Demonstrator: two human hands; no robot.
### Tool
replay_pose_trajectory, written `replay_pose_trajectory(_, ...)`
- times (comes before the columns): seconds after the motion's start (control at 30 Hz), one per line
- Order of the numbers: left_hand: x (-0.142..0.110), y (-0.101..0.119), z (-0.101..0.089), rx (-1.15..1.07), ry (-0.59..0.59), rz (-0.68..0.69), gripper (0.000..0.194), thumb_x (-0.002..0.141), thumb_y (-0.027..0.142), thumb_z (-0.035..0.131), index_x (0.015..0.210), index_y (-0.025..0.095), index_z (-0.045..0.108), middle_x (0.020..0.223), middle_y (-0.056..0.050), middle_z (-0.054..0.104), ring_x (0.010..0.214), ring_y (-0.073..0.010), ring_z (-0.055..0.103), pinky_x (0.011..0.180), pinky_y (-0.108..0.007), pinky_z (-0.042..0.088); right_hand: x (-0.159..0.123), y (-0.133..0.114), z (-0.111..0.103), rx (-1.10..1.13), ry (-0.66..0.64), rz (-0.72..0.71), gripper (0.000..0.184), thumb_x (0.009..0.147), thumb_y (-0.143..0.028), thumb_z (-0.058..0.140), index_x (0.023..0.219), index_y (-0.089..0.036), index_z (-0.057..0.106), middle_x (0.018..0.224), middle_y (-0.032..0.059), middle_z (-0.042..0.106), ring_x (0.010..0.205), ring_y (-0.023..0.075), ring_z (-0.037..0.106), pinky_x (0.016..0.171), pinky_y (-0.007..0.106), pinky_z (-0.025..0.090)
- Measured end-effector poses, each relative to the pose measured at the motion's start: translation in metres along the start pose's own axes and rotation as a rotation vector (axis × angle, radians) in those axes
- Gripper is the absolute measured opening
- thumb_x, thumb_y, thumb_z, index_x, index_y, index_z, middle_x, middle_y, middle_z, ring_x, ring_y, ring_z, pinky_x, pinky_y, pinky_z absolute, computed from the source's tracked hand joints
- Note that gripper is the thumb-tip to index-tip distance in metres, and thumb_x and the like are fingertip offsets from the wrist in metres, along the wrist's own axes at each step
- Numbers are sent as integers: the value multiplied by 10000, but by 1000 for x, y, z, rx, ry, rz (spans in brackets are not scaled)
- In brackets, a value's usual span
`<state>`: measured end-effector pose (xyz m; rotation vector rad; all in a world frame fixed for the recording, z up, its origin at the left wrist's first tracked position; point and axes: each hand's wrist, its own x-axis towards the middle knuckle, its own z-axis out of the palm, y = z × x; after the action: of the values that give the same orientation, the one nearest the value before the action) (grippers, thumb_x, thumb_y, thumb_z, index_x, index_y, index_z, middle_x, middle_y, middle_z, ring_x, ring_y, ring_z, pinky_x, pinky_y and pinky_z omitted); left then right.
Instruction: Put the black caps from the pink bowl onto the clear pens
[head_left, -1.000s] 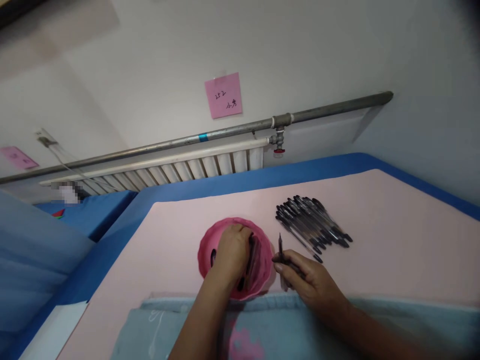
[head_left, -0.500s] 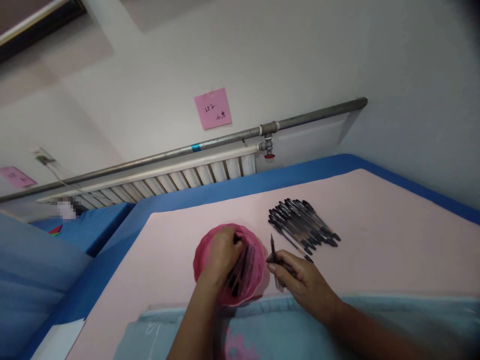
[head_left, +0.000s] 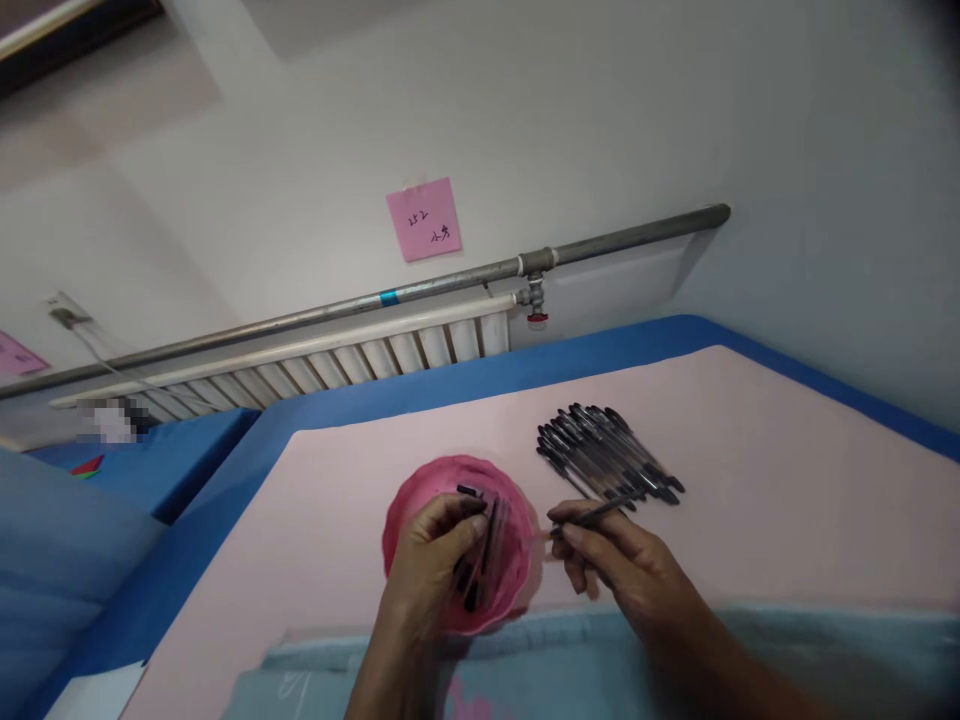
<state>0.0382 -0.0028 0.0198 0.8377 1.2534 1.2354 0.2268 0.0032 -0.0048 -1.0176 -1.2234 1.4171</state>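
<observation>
A pink bowl point(head_left: 420, 490) with a wavy rim sits on the pink table cover point(head_left: 750, 520). My left hand point(head_left: 435, 565) reaches into it, fingers closed round a few black pens point(head_left: 480, 545) lying inside. My right hand point(head_left: 622, 565), just right of the bowl, pinches a single black pen point(head_left: 600, 512) that points toward a pile of black pens point(head_left: 607, 455) lying further back on the right.
A light blue towel point(head_left: 825, 650) covers the near edge. A blue border point(head_left: 465, 380) runs round the pink cover. Behind stand a white radiator point(head_left: 300, 365), a grey pipe point(head_left: 615, 240) and a pink note point(head_left: 424, 220) on the wall.
My left hand has drawn back toward me inside the bowl, gripping pens. My right hand has swung its pen from upright to lying flat, tip toward the pile.
</observation>
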Motion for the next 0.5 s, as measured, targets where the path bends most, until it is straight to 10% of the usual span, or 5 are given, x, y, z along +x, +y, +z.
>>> replay_pose_trajectory(0.5,-16,-11,22,-389,-58,-241,229,574,167,772,716,131,597,667,-34,649,645,-147,639,598,-236,505,-8,-2,0,200,54,46,235,764,-360,615,919,-189,568,701,36,676,515,144,582,487,263,388)
